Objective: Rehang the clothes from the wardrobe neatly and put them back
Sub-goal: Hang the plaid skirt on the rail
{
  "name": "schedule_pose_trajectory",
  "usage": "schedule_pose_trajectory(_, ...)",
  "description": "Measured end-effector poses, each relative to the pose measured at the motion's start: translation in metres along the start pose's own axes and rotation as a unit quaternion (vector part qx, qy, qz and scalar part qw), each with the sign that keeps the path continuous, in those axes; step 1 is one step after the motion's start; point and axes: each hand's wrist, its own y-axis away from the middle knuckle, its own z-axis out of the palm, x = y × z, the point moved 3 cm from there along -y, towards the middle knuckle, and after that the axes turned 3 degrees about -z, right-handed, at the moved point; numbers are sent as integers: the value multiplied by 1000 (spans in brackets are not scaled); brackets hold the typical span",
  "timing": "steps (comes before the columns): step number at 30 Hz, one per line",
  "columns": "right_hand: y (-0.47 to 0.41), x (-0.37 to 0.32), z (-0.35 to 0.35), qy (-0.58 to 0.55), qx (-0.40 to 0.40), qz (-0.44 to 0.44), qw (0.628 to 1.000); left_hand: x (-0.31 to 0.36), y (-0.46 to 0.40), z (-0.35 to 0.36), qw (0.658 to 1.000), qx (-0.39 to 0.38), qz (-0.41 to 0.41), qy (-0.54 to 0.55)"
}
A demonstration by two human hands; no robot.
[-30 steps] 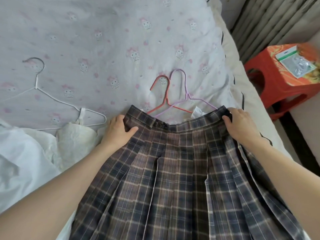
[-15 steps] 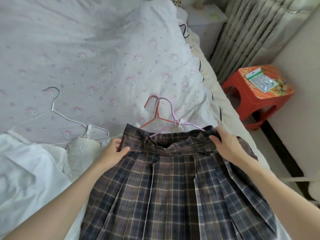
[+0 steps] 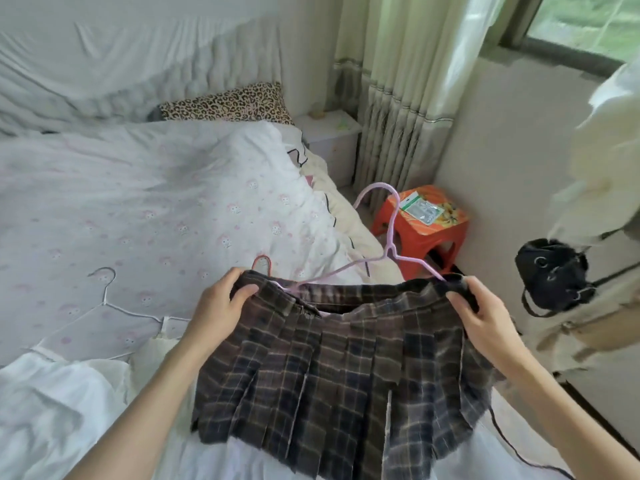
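Two bare hands hold up a dark brown and navy plaid pleated skirt (image 3: 339,368) by its waistband, above the near edge of a bed (image 3: 145,209). The left hand (image 3: 218,306) has its grip clamped on the waistband's left end, thumb on the front. The right hand (image 3: 485,313) has its grip clamped on the right end, fingers curled over the band. A lilac plastic-coated wire hanger (image 3: 391,251) sits inside the waistband, its hook rising tilted above the skirt.

Two more hangers lie on the bed's white cover printed with small pink cartoon faces: a white wire hanger (image 3: 110,303) at left, with a white lace garment (image 3: 152,355) clipped to it, and a red wire hanger (image 3: 262,263) of which only the hook shows behind the skirt. That makes three hangers.

To the right, a black bag (image 3: 550,275) hangs among pale garments. Further off, an orange-red plastic stool (image 3: 420,233) stands beside the bed, carrying one clear packet with a green header (image 3: 422,209). Beyond are a leopard-print pillow (image 3: 228,103), a white bedside cabinet (image 3: 332,136) and cream curtains (image 3: 401,98).
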Motion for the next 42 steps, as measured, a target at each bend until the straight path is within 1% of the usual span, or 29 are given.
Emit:
schedule_pose_trajectory(5, 27, -29, -98, 31, 53, -31, 998, 95, 27, -10, 994, -28, 109, 5)
schedule_pose_trajectory(7, 36, -38, -124, 38, 67, -42, 996, 122, 35, -12, 990, -26, 141, -14)
schedule_pose_trajectory(9, 62, -51, -163, 39, 101, -47, 993, 160, 52, -9, 980, -21, 196, -28)
schedule_pose_trajectory(11, 91, -64, -195, 40, 135, -61, 988, 201, 71, -7, 965, -1, 258, -35)
schedule_pose_trajectory(13, 123, -79, -221, 66, 165, -68, 982, 241, 94, 4, 941, 5, 334, -45)
schedule_pose_trajectory(15, 156, -90, -243, 93, 213, -70, 970, 271, 118, 20, 926, -21, 374, -45)
schedule_pose_trajectory(16, 174, -94, -254, 98, 241, -66, 963, 279, 130, 28, 923, -38, 380, -45)
schedule_pose_trajectory(17, 191, -96, -264, 101, 265, -58, 957, 284, 141, 36, 918, -56, 389, -48)
schedule_pose_trajectory(20, 244, -97, -289, 118, 317, -29, 940, 294, 174, 64, 886, -134, 440, -55)
schedule_pose_trajectory(23, 300, -94, -310, 135, 326, 18, 936, 306, 211, 96, 863, -187, 467, -43)
schedule_pose_trajectory(26, 362, -90, -337, 173, 314, 78, 930, 326, 241, 130, 842, -210, 497, -18)
schedule_pose_trajectory(28, 410, -88, -359, 191, 322, 116, 920, 350, 261, 148, 833, -200, 515, 5)
schedule_pose_trajectory(30, 463, -90, -380, 195, 348, 156, 904, 380, 286, 161, 825, -188, 532, 37)
schedule_pose_trajectory(32, 515, -92, -395, 215, 370, 198, 882, 406, 314, 177, 807, -198, 552, 62)
schedule_pose_trajectory(34, 561, -96, -405, 250, 369, 235, 864, 429, 344, 198, 789, -235, 562, 77)
schedule_pose_trajectory(36, 599, -102, -410, 250, 365, 267, 856, 448, 378, 219, 773, -279, 563, 91)
schedule_pose_trajectory(38, 634, -109, -413, 258, 378, 283, 843, 463, 417, 236, 752, -315, 570, 106)
schedule_pose_trajectory(42, 705, -120, -421, 346, 389, 312, 795, 483, 494, 269, 700, -389, 587, 123)
